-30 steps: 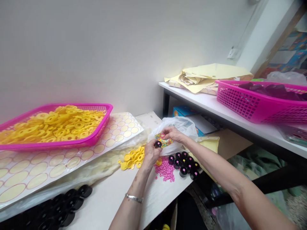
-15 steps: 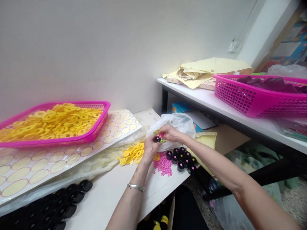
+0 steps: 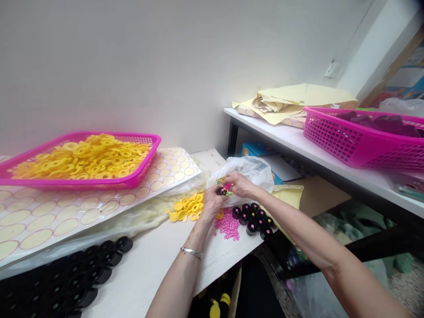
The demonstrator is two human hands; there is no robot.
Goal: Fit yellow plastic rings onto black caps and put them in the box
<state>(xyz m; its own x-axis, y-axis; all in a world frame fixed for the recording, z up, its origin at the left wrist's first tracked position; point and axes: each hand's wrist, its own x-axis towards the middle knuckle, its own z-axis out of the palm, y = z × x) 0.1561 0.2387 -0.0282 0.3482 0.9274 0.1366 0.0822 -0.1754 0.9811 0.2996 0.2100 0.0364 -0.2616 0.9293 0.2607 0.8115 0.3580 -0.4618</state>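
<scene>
My left hand (image 3: pixel 211 203) is closed round a small black cap (image 3: pixel 221 191) held above the white table (image 3: pixel 155 265). My right hand (image 3: pixel 240 184) pinches a small pink piece (image 3: pixel 227 187) right at the cap's top. Both hands meet in front of a clear plastic bag (image 3: pixel 251 170) with colourful bits showing behind them. Below the hands lie a heap of pink beads (image 3: pixel 228 226), a cluster of black caps with pink centres (image 3: pixel 253 216) and a small pile of yellow rings (image 3: pixel 186 209).
A pink basket of yellow rings (image 3: pixel 82 160) rests on sticker sheets (image 3: pixel 82 207) at the left. Several plain black caps (image 3: pixel 66 278) lie at the near left. A higher shelf on the right holds another pink basket (image 3: pixel 361 137) and cream paper sheets (image 3: pixel 291 101).
The hands have closed in together, and the right fingers now press the pink piece down at the black cap. The view shifted slightly.
</scene>
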